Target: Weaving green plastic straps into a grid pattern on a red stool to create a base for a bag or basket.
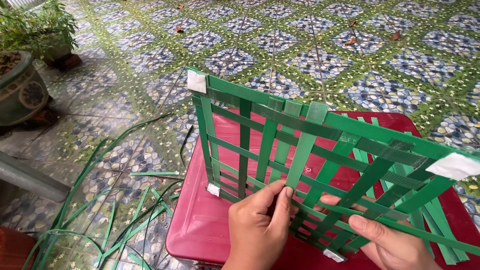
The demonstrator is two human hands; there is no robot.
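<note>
- The left hand [260, 227] is pinching a green strap [302, 152] of the woven basket frame [300, 165].
- The right hand [387, 240] is gripping the frame's lower straps.
- The frame is standing on a red plastic stool [200, 225].
- Loose green strips [115, 220] are lying on the tiled floor [300, 45].

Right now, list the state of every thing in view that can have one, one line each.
Green strap basket: half woven, side wall standing upright, corners taped with white patches.
Left hand: fingers pinching a vertical strap.
Right hand: fingers threaded behind the weave, gripping a strap.
Red plastic lid: lying flat under the basket.
Loose green straps: scattered on the tiled floor.
Potted plant: upright.
</note>
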